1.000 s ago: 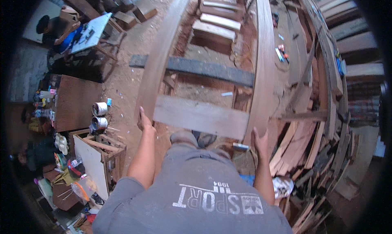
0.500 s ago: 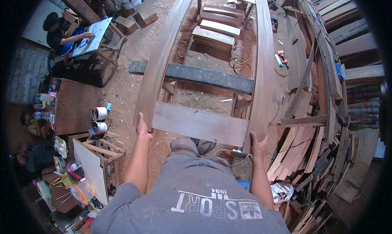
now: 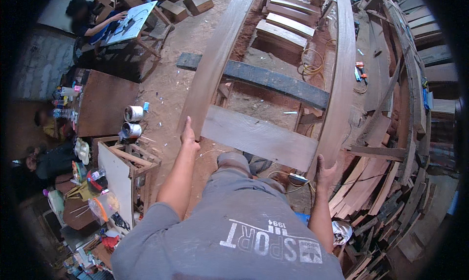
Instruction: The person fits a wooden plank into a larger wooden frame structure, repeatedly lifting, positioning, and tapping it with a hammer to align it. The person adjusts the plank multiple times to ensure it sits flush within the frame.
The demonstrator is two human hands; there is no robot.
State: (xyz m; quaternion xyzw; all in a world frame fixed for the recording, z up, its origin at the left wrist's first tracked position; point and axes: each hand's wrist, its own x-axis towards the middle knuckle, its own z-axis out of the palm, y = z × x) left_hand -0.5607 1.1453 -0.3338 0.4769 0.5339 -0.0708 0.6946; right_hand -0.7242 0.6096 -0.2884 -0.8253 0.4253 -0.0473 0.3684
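Observation:
A long wooden frame [image 3: 259,136] stretches away in front of me, with two side rails joined by a wide crosspiece near my body. My left hand [image 3: 189,136] grips the near end of the left rail [image 3: 215,70], thumb pointing up along its outer side. On the right rail [image 3: 343,70], my right hand [image 3: 326,172] holds the near end, its thumb also raised. Most fingers of both hands are hidden by the wood. Beneath the rails runs a dark crossbeam [image 3: 273,84] that sticks out past the left rail.
Short boards lie in a stack [image 3: 283,33] beyond the crossbeam, beside a coiled hose [image 3: 312,65]. Timber offcuts [image 3: 361,182] crowd the right side. At left are a brown table [image 3: 107,104], two paint cans [image 3: 132,129] and a seated person working at a white board [image 3: 131,23].
The whole view has swung, so the frame and both hands appear further right and the frame looks more slanted. Both hands keep their hold on the rails.

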